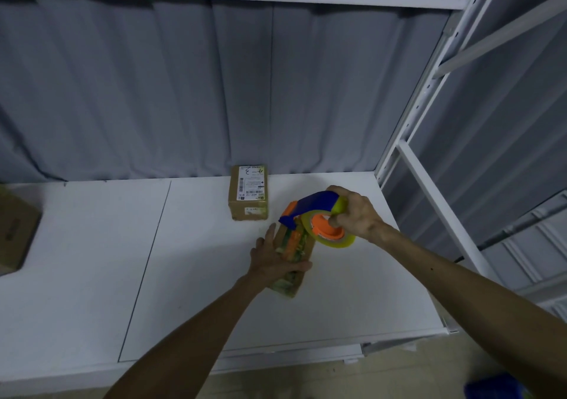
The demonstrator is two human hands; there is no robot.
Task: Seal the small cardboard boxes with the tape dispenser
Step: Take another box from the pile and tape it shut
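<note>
A small cardboard box point(295, 247) with a colourful printed strip along its top lies on the white shelf point(92, 260). My left hand point(271, 262) holds it from the left, fingers along its side and thumb curled over the top. My right hand point(356, 211) grips the handle of a blue, orange and yellow tape dispenser point(316, 217) with a roll of clear tape. The dispenser's blue front end sits at the far end of this box. A second small cardboard box point(249, 192) with a white label stands behind, near the curtain.
A larger cardboard box point(13, 233) sits at the shelf's left edge. A grey curtain point(184, 92) hangs behind the shelf. White metal rack posts point(429, 98) rise on the right. A blue object point(494, 386) shows at the bottom right corner.
</note>
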